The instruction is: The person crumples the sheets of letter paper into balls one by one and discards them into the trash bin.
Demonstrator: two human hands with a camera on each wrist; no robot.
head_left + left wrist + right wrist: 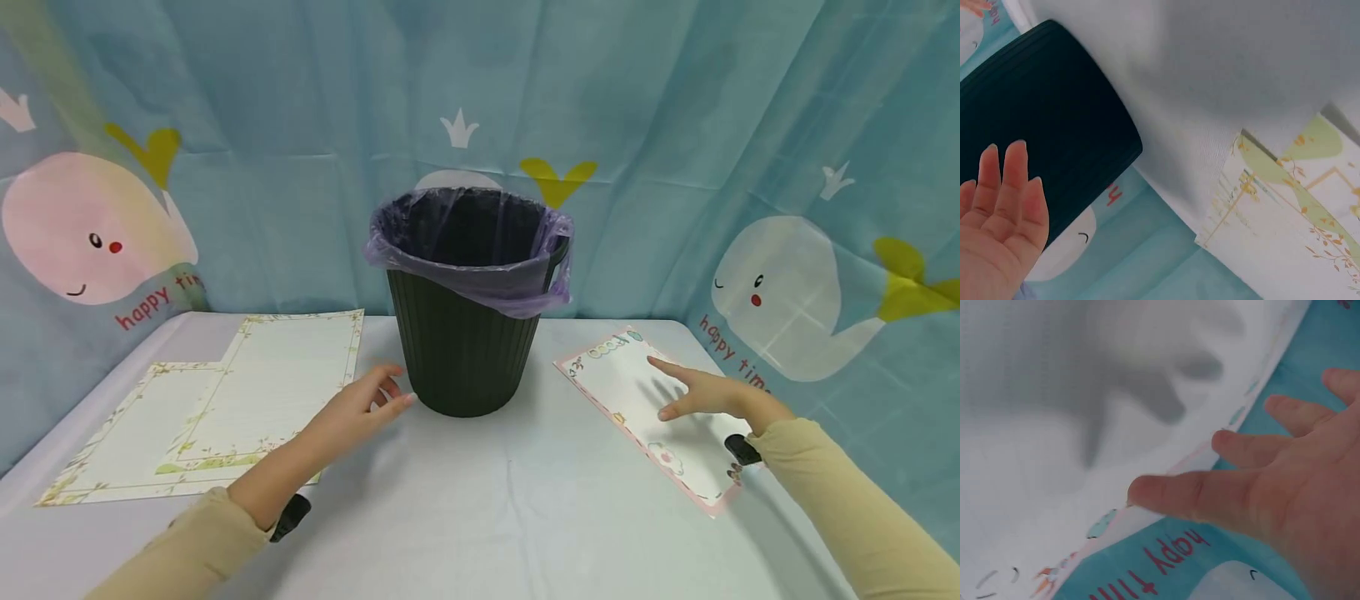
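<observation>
A dark ribbed trash bin (465, 350) stands upright at the back middle of the table, lined with a purple plastic bag (495, 279) folded over its rim. Just left of the bin's base is my left hand (360, 408), holding nothing, its fingers relaxed. In the left wrist view those fingers (1013, 194) overlap the bin's side. My right hand (708, 393) hovers with spread fingers over a pink-bordered sheet of paper (637, 400) on the right, casting a shadow on it. The right wrist view shows this hand (1272, 494) empty too.
Two overlapping sheets of floral-bordered paper, a front one (277, 375) and one partly beneath (112, 442), lie on the left of the white tablecloth (480, 517). A blue curtain (300, 100) with whale prints hangs behind and along both sides.
</observation>
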